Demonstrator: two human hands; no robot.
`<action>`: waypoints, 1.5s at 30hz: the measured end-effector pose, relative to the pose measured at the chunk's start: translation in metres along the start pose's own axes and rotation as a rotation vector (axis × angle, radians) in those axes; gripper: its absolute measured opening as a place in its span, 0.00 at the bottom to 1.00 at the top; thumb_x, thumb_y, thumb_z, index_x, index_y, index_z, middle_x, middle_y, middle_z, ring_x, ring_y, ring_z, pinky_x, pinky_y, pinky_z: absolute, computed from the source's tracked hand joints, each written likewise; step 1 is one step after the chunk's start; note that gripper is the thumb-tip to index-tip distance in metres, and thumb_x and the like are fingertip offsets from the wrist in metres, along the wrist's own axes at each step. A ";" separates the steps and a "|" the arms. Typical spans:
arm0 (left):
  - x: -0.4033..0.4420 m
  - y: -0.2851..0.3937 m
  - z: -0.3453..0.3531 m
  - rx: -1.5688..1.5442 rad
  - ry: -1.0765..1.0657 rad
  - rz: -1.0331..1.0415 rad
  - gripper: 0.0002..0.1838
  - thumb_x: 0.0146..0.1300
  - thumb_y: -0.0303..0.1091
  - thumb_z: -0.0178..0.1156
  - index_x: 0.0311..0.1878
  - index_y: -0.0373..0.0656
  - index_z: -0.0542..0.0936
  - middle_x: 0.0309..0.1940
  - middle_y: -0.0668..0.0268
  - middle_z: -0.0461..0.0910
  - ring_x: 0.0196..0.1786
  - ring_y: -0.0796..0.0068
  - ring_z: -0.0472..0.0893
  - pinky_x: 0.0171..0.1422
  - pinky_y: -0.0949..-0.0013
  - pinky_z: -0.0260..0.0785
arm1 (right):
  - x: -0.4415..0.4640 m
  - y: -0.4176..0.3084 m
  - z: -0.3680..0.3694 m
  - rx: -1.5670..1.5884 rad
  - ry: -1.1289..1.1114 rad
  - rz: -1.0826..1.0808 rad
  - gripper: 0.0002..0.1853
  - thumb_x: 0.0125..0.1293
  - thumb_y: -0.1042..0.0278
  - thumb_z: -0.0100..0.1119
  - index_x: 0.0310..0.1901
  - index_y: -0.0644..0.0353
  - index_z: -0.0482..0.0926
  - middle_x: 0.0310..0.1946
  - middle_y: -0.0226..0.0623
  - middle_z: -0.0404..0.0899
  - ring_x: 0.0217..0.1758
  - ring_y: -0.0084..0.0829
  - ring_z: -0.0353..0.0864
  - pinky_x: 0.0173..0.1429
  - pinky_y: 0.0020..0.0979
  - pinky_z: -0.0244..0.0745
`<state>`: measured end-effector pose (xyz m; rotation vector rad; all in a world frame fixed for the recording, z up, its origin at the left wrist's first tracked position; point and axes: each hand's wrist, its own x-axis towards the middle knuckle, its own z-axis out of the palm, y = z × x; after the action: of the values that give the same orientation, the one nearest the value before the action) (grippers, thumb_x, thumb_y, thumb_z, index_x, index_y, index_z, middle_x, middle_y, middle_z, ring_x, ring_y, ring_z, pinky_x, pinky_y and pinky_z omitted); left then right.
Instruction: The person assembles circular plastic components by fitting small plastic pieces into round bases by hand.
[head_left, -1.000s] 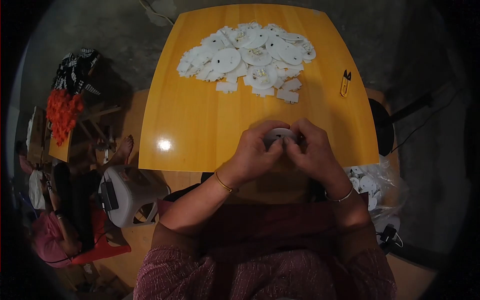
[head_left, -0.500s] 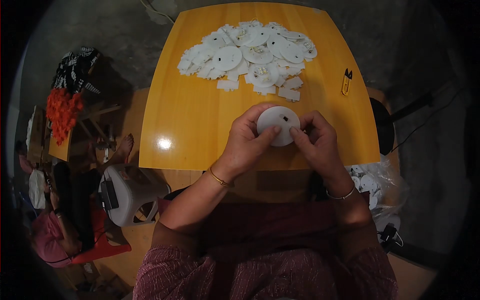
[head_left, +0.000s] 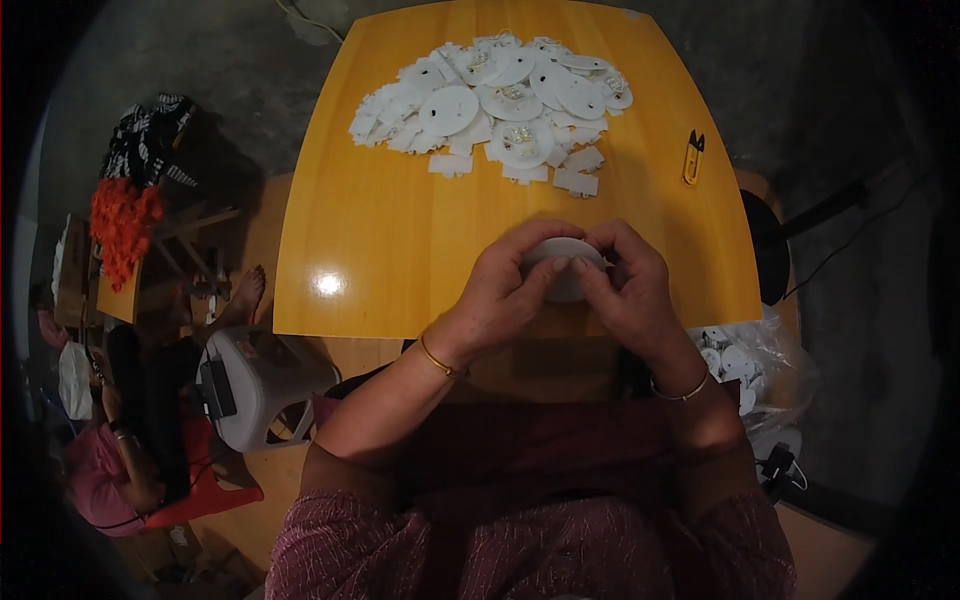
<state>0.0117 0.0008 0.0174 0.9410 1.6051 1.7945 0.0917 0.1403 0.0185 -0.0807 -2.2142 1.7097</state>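
Note:
Between both hands, above the near edge of the yellow table (head_left: 390, 270), is a round white plastic disc (head_left: 566, 288), tilted so that its face shows foreshortened. My left hand (head_left: 508, 280) grips its left side, thumb on the face and fingers behind the rim. From the right, my right hand (head_left: 632, 285) holds it the same way, the two thumb tips close together near the upper rim. The fingertips behind the disc are hidden. Farther up the table lies a heap of similar white discs (head_left: 449, 111) and small white rectangular plates (head_left: 576, 183), some discs carrying small electronic parts and wires.
Yellow thread snips (head_left: 692, 160) lie at the table's right. A clear plastic bag of white discs (head_left: 745, 365) stands below the right edge. A grey plastic stool (head_left: 262, 390) is at left, near a seated person (head_left: 110, 470) and an orange heap (head_left: 124, 228).
The disc has tipped from nearly face-on to a steep slant. My right hand has moved left, and both thumbs have come closer together at the rim.

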 end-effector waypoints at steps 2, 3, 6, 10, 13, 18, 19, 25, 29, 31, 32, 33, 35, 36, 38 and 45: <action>-0.001 -0.001 0.002 0.008 0.036 0.030 0.13 0.61 0.23 0.50 0.50 0.36 0.70 0.42 0.64 0.75 0.46 0.78 0.73 0.53 0.75 0.65 | 0.001 0.001 0.001 -0.041 0.020 -0.033 0.06 0.55 0.75 0.55 0.33 0.64 0.70 0.28 0.36 0.71 0.29 0.24 0.73 0.29 0.24 0.73; -0.001 -0.001 0.002 0.007 0.036 0.028 0.13 0.61 0.23 0.50 0.50 0.36 0.70 0.42 0.64 0.75 0.46 0.78 0.73 0.53 0.75 0.65 | 0.001 0.000 0.001 -0.048 0.024 -0.045 0.06 0.54 0.76 0.55 0.32 0.64 0.70 0.28 0.36 0.70 0.29 0.25 0.72 0.29 0.24 0.72; -0.003 -0.001 0.003 0.039 0.054 0.030 0.13 0.61 0.22 0.49 0.49 0.36 0.71 0.42 0.65 0.76 0.46 0.79 0.73 0.52 0.75 0.65 | 0.002 -0.006 0.000 -0.118 0.027 -0.083 0.06 0.52 0.77 0.55 0.31 0.64 0.70 0.26 0.36 0.69 0.27 0.26 0.72 0.27 0.25 0.70; -0.005 -0.002 0.007 0.090 0.114 0.041 0.13 0.60 0.21 0.49 0.48 0.35 0.73 0.40 0.65 0.77 0.44 0.79 0.74 0.50 0.76 0.66 | 0.001 -0.006 0.000 -0.157 0.035 -0.124 0.06 0.50 0.78 0.55 0.30 0.63 0.69 0.25 0.36 0.67 0.25 0.27 0.70 0.27 0.26 0.68; -0.006 -0.002 0.009 0.103 0.136 0.054 0.13 0.59 0.20 0.49 0.47 0.35 0.73 0.39 0.64 0.78 0.43 0.79 0.75 0.49 0.77 0.67 | 0.000 -0.004 0.002 -0.150 0.049 -0.132 0.06 0.49 0.79 0.55 0.29 0.63 0.68 0.25 0.37 0.67 0.24 0.28 0.70 0.28 0.27 0.68; -0.006 -0.003 0.011 0.155 0.176 0.088 0.12 0.58 0.19 0.50 0.46 0.35 0.74 0.37 0.63 0.79 0.41 0.79 0.76 0.47 0.76 0.68 | 0.000 -0.001 0.001 -0.177 0.039 -0.133 0.07 0.49 0.79 0.55 0.29 0.64 0.68 0.24 0.37 0.67 0.24 0.29 0.70 0.28 0.28 0.68; -0.005 -0.005 0.012 0.200 0.198 0.090 0.12 0.57 0.19 0.50 0.46 0.35 0.74 0.37 0.63 0.79 0.41 0.79 0.76 0.47 0.76 0.69 | 0.000 -0.002 0.001 -0.184 0.032 -0.105 0.07 0.48 0.79 0.55 0.29 0.64 0.68 0.24 0.38 0.67 0.24 0.30 0.70 0.28 0.28 0.68; -0.004 -0.004 0.012 0.265 0.223 0.095 0.12 0.56 0.19 0.51 0.45 0.36 0.75 0.36 0.62 0.79 0.41 0.78 0.77 0.46 0.76 0.69 | 0.002 0.003 0.001 -0.173 0.030 -0.063 0.07 0.48 0.78 0.55 0.30 0.64 0.68 0.24 0.39 0.69 0.25 0.31 0.71 0.29 0.28 0.68; -0.004 -0.007 0.009 0.193 0.223 0.146 0.14 0.57 0.20 0.53 0.48 0.36 0.73 0.39 0.64 0.78 0.43 0.78 0.75 0.49 0.75 0.68 | -0.003 0.005 0.003 -0.177 0.073 -0.124 0.06 0.51 0.78 0.55 0.30 0.64 0.68 0.24 0.35 0.69 0.26 0.25 0.71 0.29 0.25 0.68; -0.003 -0.003 0.009 0.009 0.223 0.087 0.14 0.57 0.21 0.54 0.48 0.36 0.73 0.40 0.65 0.77 0.44 0.79 0.75 0.50 0.75 0.67 | -0.003 0.006 0.001 0.079 0.098 -0.062 0.05 0.56 0.77 0.54 0.31 0.63 0.68 0.27 0.29 0.69 0.28 0.18 0.69 0.30 0.21 0.67; -0.001 -0.001 0.009 -0.174 0.217 0.027 0.15 0.58 0.23 0.55 0.49 0.36 0.72 0.41 0.66 0.76 0.45 0.79 0.74 0.51 0.75 0.67 | -0.001 0.004 0.002 0.079 0.099 -0.063 0.05 0.56 0.77 0.54 0.31 0.63 0.68 0.27 0.29 0.69 0.28 0.18 0.69 0.30 0.21 0.67; 0.000 -0.002 0.007 -0.174 0.215 0.025 0.15 0.58 0.23 0.55 0.49 0.36 0.72 0.41 0.66 0.76 0.45 0.79 0.74 0.51 0.75 0.67 | 0.000 0.001 0.003 0.144 0.119 -0.096 0.04 0.58 0.77 0.54 0.32 0.62 0.68 0.28 0.28 0.69 0.29 0.16 0.68 0.31 0.20 0.66; -0.001 -0.005 0.002 -0.268 0.136 -0.030 0.14 0.59 0.25 0.56 0.49 0.36 0.72 0.41 0.67 0.76 0.44 0.79 0.74 0.51 0.75 0.66 | 0.000 0.000 0.003 0.210 0.142 -0.121 0.04 0.60 0.76 0.53 0.33 0.62 0.68 0.30 0.27 0.69 0.30 0.15 0.67 0.31 0.18 0.66; -0.001 -0.005 0.001 -0.270 0.134 -0.036 0.14 0.59 0.25 0.56 0.49 0.36 0.72 0.41 0.67 0.76 0.44 0.79 0.74 0.51 0.75 0.66 | 0.001 0.000 0.003 0.195 0.117 -0.116 0.04 0.60 0.76 0.53 0.33 0.62 0.68 0.31 0.28 0.69 0.31 0.15 0.67 0.33 0.18 0.66; -0.002 -0.003 0.000 -0.211 0.131 -0.002 0.14 0.59 0.25 0.55 0.49 0.36 0.72 0.41 0.67 0.76 0.45 0.80 0.73 0.51 0.76 0.66 | 0.001 -0.003 0.002 0.181 0.091 -0.111 0.04 0.60 0.76 0.53 0.34 0.62 0.68 0.32 0.28 0.69 0.32 0.16 0.68 0.34 0.18 0.67; -0.004 -0.004 0.002 -0.020 0.089 0.004 0.14 0.60 0.26 0.55 0.49 0.35 0.72 0.41 0.67 0.76 0.44 0.81 0.73 0.51 0.75 0.66 | 0.000 -0.003 -0.003 0.022 0.095 -0.097 0.05 0.60 0.76 0.53 0.35 0.63 0.68 0.29 0.31 0.70 0.31 0.17 0.69 0.34 0.20 0.69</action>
<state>0.0154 -0.0010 0.0127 0.8672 1.6366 1.8755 0.0935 0.1426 0.0216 -0.0471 -2.0961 1.6430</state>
